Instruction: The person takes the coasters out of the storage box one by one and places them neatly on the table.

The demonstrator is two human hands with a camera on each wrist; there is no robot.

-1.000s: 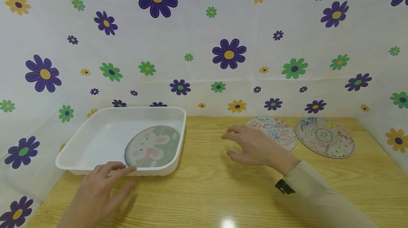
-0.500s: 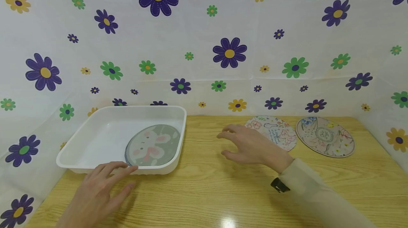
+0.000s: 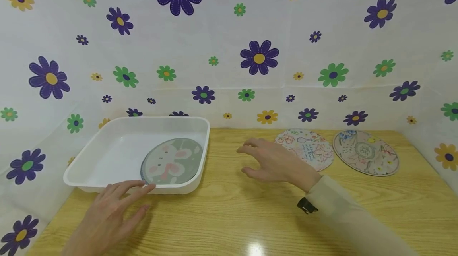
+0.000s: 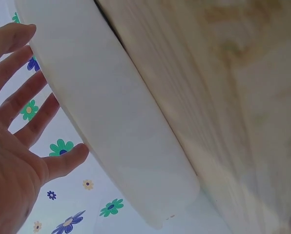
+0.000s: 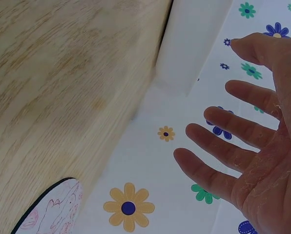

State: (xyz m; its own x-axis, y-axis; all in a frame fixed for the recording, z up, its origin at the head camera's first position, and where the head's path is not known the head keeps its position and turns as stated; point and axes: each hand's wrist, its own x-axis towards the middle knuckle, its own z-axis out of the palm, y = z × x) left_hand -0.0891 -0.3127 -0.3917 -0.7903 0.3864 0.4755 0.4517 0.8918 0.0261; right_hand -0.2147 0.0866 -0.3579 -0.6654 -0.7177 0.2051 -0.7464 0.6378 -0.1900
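The white rectangular plastic tray (image 3: pixel 154 127), its near rim at the loosely spread left hand (image 3: pixel 109 210), hides the lower edge of the round grey rabbit-print disc (image 3: pixel 174 160) inside, while the spread, empty right hand (image 3: pixel 270 162), apart from both, partly covers a round white floral disc (image 3: pixel 309 148).

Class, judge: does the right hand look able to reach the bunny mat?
Probably yes: the right hand holds nothing, and only the tray wall stands between it and the bunny mat.
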